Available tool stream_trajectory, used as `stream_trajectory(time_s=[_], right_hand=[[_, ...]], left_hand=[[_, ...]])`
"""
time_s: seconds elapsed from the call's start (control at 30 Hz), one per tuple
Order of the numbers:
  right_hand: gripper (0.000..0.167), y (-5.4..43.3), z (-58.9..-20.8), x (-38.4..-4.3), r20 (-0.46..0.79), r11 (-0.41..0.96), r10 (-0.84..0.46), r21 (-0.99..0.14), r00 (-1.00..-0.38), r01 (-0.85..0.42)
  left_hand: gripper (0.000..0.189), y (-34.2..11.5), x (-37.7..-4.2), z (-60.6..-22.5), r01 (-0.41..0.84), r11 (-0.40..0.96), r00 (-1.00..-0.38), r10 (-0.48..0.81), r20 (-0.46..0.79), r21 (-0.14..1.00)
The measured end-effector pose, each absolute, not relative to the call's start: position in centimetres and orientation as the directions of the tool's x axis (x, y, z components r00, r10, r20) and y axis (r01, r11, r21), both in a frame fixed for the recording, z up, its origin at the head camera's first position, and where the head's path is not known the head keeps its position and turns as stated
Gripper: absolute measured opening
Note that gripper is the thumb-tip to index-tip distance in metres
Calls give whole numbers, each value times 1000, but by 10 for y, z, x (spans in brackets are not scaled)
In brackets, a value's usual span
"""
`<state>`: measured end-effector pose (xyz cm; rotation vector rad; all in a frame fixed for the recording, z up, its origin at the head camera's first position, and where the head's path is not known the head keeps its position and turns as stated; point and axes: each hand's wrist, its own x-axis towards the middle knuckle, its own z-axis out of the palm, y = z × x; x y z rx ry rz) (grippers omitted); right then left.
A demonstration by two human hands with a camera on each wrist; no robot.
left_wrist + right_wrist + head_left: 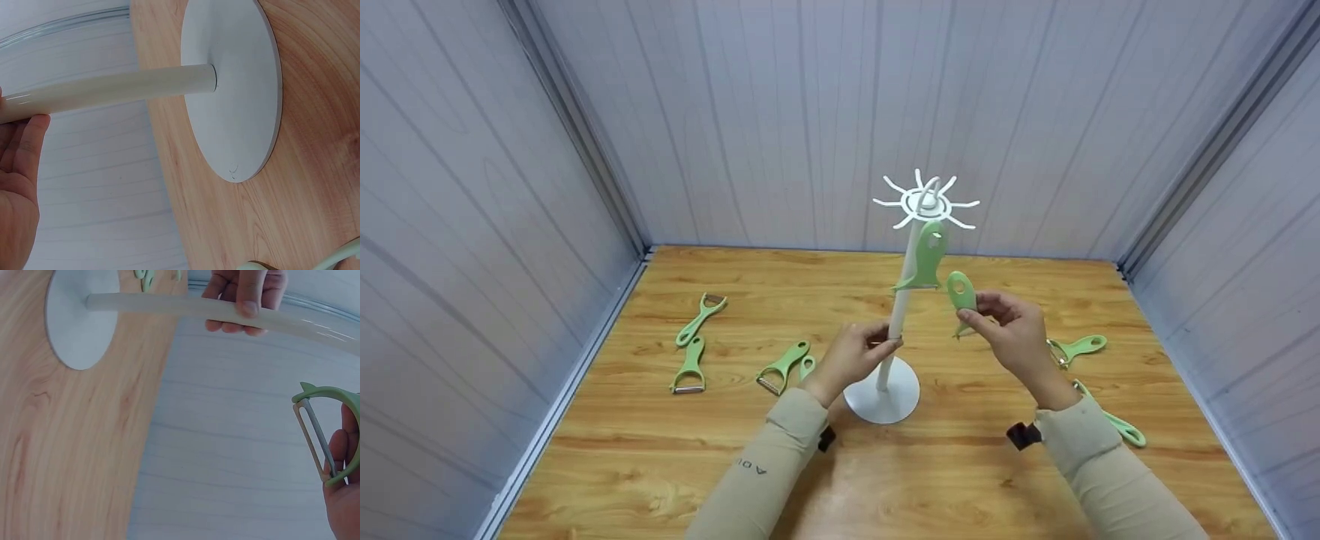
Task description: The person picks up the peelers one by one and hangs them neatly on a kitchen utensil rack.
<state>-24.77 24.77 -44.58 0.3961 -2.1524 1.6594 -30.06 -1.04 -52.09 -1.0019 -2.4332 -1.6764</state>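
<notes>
A white stand with a round base (883, 401) and a ring of hooks (926, 203) on top stands in the middle of the table. My left hand (855, 352) grips its pole (124, 86) around mid-height. From a front hook hangs a green peeler (930, 259), its blade end downward. To the right of the pole, my right hand (1011, 334) pinches another green peeler (961, 291) between thumb and fingers. This one is held with its handle hole up, and its blade (319, 436) shows in the right wrist view.
Two green peelers (690, 367) lie at the table's left. Another peeler (785, 366) lies left of the stand, beside one partly hidden by my left arm. At the right lie a peeler (1078, 349) and one partly behind my right sleeve (1125, 429). Panel walls enclose the wooden table (607, 450).
</notes>
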Motion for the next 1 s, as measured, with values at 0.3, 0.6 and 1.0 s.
stream_trajectory(time_s=[0.3, 0.6, 1.0], right_hand=[[17, 245, -430, -240, 505, 242, 14, -839, -863, -487], [23, 243, -417, -238, 615, 165, -8, -777, -788, -608], [34, 243, -395, -235, 679, 137, -22, -725, -733, -675]], left_hand=[[23, -11, -300, -522, 511, 239, -797, 491, 351, 825], [21, -10, -301, -522, 514, 240, -796, 490, 354, 824], [21, -11, -301, -521, 519, 235, -796, 485, 363, 822]])
